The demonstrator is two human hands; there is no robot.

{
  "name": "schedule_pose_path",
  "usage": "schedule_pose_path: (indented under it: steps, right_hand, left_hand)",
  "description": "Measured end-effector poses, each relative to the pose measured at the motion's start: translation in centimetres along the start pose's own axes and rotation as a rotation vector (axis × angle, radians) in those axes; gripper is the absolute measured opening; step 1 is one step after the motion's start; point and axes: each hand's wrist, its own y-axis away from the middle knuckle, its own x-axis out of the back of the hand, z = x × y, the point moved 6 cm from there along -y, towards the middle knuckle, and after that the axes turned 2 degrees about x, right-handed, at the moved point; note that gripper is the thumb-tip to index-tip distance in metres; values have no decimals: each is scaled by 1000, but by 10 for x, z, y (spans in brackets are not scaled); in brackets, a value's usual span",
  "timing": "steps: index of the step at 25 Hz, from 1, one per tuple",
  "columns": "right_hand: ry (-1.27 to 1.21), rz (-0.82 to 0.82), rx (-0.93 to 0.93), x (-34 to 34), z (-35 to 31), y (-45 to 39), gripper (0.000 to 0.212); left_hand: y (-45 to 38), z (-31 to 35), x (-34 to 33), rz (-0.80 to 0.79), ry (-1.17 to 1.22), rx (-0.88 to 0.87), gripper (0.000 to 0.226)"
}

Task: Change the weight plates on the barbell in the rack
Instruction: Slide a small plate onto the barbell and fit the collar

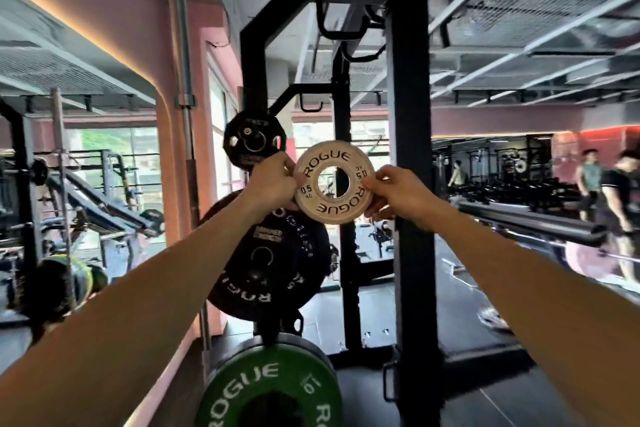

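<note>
A small white 0.5 kg plate [334, 184] marked ROGUE is held up at chest height in front of the black rack upright [410, 156]. My left hand [273, 180] pinches its left edge and my right hand [394, 191] pinches its right edge. The bare barbell sleeve [533, 224] sticks out at the right, a little lower than the plate and apart from it. Behind my left hand a small black plate [254, 144] hangs on a rack storage peg.
Large black plates [273, 270] and a green ROGUE plate [270, 388] hang on storage pegs below. A spare bar [185, 80] stands upright at the left by the pink wall. People [620, 191] stand at the far right; benches and racks fill the left.
</note>
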Motion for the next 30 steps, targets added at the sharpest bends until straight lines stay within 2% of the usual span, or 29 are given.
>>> schedule_pose_path:
  steps: [7,16,23,30]
  right_hand:
    - [36,130,2,180,16,50,18]
    - [188,275,-100,387,71,90,13]
    - [260,324,-132,491,122,73,12]
    - [230,284,-89,535,166,13,12]
  left_hand:
    - [8,111,-150,-129,88,-107,15]
    - [2,211,-354,-258,224,-146,14]
    - [-28,248,-468,-357,265,-143,17]
    - [-83,250,-524,-280,219,-140,13]
